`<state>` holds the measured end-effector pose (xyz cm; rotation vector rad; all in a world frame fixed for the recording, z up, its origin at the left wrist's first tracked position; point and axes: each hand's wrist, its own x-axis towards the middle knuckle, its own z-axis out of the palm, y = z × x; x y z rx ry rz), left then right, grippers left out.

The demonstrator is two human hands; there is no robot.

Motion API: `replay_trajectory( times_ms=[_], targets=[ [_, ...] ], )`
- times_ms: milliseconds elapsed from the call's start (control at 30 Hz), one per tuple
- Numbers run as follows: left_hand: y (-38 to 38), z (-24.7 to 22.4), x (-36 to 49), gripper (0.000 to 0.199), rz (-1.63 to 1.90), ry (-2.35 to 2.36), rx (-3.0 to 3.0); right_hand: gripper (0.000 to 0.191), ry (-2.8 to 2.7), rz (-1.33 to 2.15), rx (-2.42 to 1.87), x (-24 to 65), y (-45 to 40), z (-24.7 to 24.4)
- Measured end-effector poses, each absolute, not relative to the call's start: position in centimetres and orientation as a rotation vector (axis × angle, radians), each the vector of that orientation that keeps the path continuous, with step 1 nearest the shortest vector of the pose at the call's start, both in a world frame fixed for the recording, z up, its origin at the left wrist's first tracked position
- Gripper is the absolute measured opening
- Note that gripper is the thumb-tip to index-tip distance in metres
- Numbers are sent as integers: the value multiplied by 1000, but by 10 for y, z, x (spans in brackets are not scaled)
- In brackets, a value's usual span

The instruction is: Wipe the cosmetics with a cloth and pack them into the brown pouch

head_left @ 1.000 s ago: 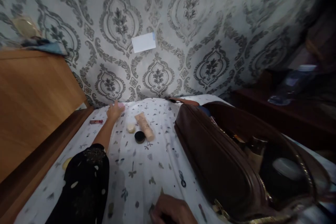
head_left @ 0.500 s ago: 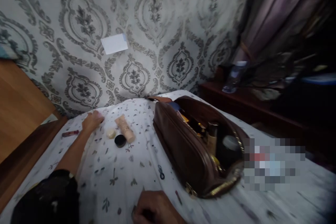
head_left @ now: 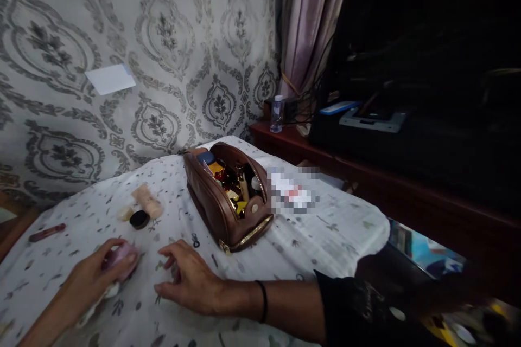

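My left hand [head_left: 91, 274] is closed round a small mauve-pink rounded item [head_left: 121, 256] that looks like a makeup sponge, though its exact kind is unclear. Just right of it, my right hand [head_left: 189, 279] hovers with fingers apart and nothing in them. Beyond my hands lie a beige squeeze tube [head_left: 147, 200], a black-lidded jar [head_left: 139, 219] and a small cream-coloured round item [head_left: 125, 213]. A brown leather makeup bag [head_left: 207, 211] stands unzipped, packed with bottles and gold-toned items. A slim reddish tube [head_left: 47, 232] rests at the left.
A white patterned cloth [head_left: 325, 233] covers the surface. Behind it is a patterned wall with a white card [head_left: 110, 79]. A clear bottle [head_left: 277, 114] stands on a dark red wooden ledge [head_left: 264, 133]. Something blurred out lies right of the bag.
My left hand has come back from the far left edge with the mauve-pink item. My right hand has opened from a curled pose and moved toward it. The view has swung right.
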<state>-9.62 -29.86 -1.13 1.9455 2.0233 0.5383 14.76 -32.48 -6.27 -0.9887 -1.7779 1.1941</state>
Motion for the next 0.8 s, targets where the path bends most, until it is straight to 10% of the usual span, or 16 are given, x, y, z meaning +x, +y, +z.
replay_trajectory(
  times_ms=[100,400,800],
  targets=[
    [-318,-20,-60,56,637,1744,1893,88,-1848,1135,-1032,149,-322,-62],
    [-352,-50,-38,64,922,1735,1822,60,-1885,1077,-1037,149,-312,-64],
    [-390,-49,-55,19,827,1581,2598,53,-1899,1041,-968,153,-312,-65]
  ],
)
